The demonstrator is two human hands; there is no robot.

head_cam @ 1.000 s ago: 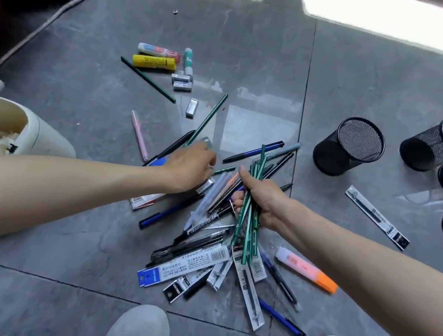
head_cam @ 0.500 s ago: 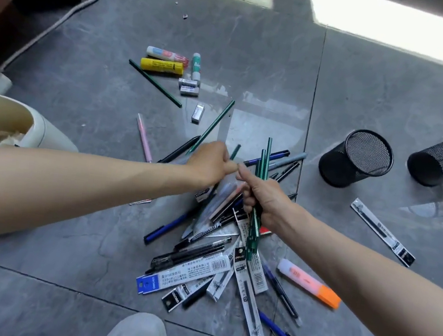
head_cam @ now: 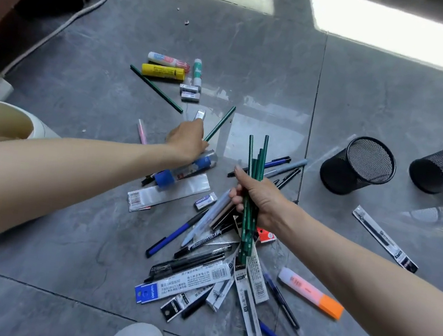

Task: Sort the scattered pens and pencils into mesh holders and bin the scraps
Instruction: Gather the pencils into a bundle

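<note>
Gathering pencils: right hand (head_cam: 255, 201) grips a green bundle (head_cam: 254, 169); left hand (head_cam: 187, 140) is at another pencil (head_cam: 220, 123) mid-frame, grip unclear; next, join them.

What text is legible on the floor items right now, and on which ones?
"TWINMARKER": black marker.
"FABER": white eraser.
"deli": blue-headed refill pack.
Label on the yellow glue stick, barcodes, other pack print: too small to read.
</note>
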